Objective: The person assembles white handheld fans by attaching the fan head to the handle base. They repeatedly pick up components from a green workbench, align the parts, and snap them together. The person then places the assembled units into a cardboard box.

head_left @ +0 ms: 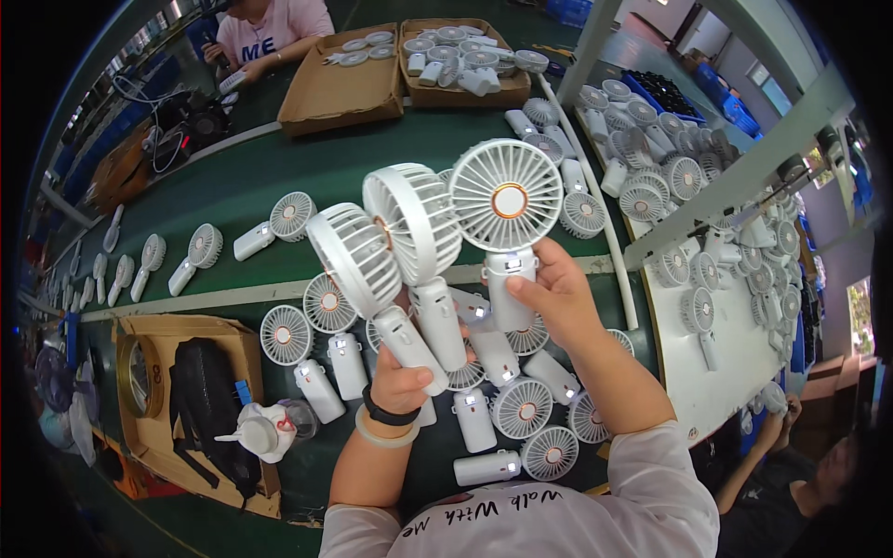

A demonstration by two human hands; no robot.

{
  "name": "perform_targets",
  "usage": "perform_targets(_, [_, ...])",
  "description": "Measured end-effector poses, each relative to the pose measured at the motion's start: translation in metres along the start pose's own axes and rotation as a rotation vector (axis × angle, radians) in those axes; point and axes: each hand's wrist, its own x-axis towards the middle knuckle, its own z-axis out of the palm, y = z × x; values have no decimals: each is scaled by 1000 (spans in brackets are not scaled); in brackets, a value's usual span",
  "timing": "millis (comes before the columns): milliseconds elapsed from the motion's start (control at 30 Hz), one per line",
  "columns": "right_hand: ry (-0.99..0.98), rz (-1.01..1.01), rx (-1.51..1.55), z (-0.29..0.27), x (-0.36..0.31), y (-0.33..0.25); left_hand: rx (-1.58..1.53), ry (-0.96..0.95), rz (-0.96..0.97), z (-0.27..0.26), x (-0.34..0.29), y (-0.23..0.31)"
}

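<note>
My left hand [402, 383] is closed round the handles of two white handheld fans, a left one [352, 262] and a second one [409, 219] beside it, heads up and tilted. In my right hand [560, 296] is another white handheld fan [507, 197], its grille and copper-ringed hub toward me and my thumb on its handle. Under both hands, several more fans lie on the green bench, among them one at the left [286, 335] and one near my body [549, 453]. Small lights glow on some handles. The fingers behind the handles are partly hidden.
Beyond a rail, a row of fans [205, 245] lies on the green belt [372, 158]. Cardboard trays [339, 88] stand at the back. To the right, a white table [684, 372] bears many fans. At left, a cardboard box [251, 349] holds a black bag. Two other people are nearby.
</note>
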Motion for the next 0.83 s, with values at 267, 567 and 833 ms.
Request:
perform_targets(267, [-2, -2, -27, 4, 2, 1, -28, 4, 11, 3, 1, -1])
perform_targets(567, [30, -31, -54, 12, 2, 6, 30, -17, -28, 2, 0, -5])
perform_targets(833, [44, -113, -142, 23, -11, 4, 53, -130, -60, 2, -2, -7])
